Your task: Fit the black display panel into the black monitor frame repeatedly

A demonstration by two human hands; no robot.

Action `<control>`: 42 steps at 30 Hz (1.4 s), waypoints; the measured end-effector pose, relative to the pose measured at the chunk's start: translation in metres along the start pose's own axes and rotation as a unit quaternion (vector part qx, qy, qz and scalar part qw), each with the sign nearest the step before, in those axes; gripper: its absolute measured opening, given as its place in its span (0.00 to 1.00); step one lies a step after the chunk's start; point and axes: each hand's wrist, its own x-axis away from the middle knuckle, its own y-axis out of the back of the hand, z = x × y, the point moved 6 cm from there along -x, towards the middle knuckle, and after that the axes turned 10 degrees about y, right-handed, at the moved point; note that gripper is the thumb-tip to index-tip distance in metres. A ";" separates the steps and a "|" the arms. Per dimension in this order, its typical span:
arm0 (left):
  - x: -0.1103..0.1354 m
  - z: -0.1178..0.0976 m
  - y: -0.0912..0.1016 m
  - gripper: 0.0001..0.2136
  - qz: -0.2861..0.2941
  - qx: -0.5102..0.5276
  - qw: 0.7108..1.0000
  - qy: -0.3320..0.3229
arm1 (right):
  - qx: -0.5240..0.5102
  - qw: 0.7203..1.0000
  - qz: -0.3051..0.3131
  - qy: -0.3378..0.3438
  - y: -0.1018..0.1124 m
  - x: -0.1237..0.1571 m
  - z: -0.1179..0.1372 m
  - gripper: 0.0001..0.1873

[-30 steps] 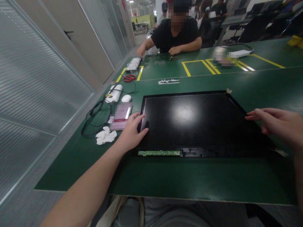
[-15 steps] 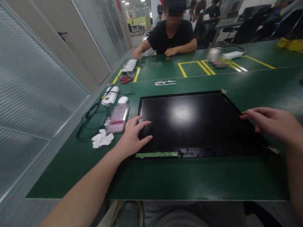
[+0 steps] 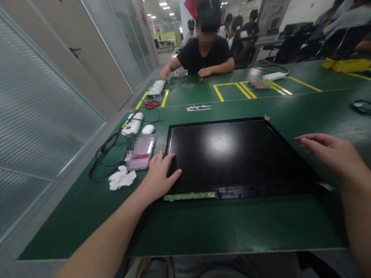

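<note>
A black display panel [image 3: 232,158] in a thin frame lies flat on the green table, its glossy face up and reflecting a bright light. Along its near edge runs a narrow green circuit board [image 3: 189,196]. My left hand [image 3: 160,175] rests at the panel's left edge, fingers spread, the thumb over the near left corner. Off the right edge of the panel hovers my right hand [image 3: 333,152], holding nothing visible, its fingers stretched toward the panel and partly overlapping one another. Small pale tabs stick out at the panel's far right corner and near right corner.
Left of the panel are a phone [image 3: 142,152], crumpled tissue [image 3: 122,178], a white mouse [image 3: 148,129], a white device [image 3: 132,123] and black cable. Red-handled scissors [image 3: 152,104] and white strips [image 3: 198,108] lie farther back. A person in black [image 3: 204,58] sits opposite.
My right hand has moved off the panel's right edge, leaving a gap. My left hand's fingers have drawn back slightly toward the left edge. The whole view has shifted a little.
</note>
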 end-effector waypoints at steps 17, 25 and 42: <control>-0.012 0.012 0.010 0.22 -0.013 0.180 0.983 -0.018 | 0.028 0.997 0.075 0.021 -0.014 -0.004 -0.005 0.23; -0.008 0.005 0.016 0.26 0.028 0.472 0.879 0.070 | -0.007 0.998 0.067 0.017 -0.017 -0.006 -0.010 0.22; -0.002 0.007 -0.004 0.48 0.134 0.665 0.703 0.212 | -0.018 0.997 0.070 0.036 -0.019 -0.010 -0.015 0.20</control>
